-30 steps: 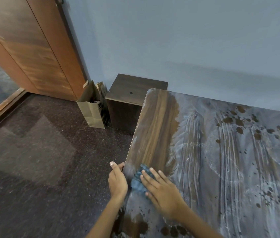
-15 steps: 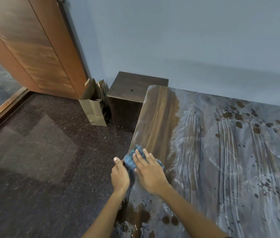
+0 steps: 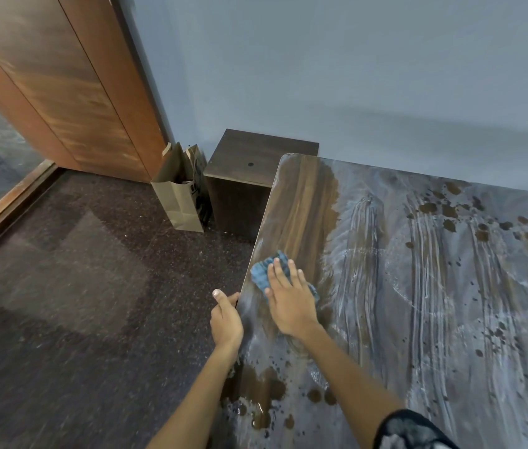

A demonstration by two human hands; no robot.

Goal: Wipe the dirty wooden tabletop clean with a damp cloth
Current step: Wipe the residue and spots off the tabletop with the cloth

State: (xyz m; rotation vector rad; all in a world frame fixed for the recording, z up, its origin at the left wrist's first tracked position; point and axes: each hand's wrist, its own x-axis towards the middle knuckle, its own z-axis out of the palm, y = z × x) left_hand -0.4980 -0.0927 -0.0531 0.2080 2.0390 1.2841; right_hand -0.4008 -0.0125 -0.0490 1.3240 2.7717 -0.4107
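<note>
The right hand (image 3: 290, 301) lies flat, fingers straight and slightly spread, pressing a blue cloth (image 3: 264, 271) against the wooden surface (image 3: 301, 205) close to its left edge. The cloth is bunched, and shows past the fingertips and at both sides of the palm. The left hand (image 3: 225, 315) grips that left edge of the surface just beside the cloth, fingers curled down over the side and the thumb raised.

A strip of bare dark wood grain runs from the cloth toward the far corner. The greater part of the surface to the right is covered in a grey-white film (image 3: 434, 286) drawn into long streaks, with brown spots (image 3: 450, 212) scattered toward the far right. Near the left forearm lie wet brown puddles (image 3: 262, 393) and small drops.

Beyond the far left corner of the surface stands a dark wooden box (image 3: 249, 176) with a small hole in its top, against a blue-grey wall (image 3: 353, 76). A brown paper bag (image 3: 178, 196) stands just beside the box on the dark speckled floor (image 3: 78, 286). A wooden door (image 3: 62, 76) rises behind the bag.
</note>
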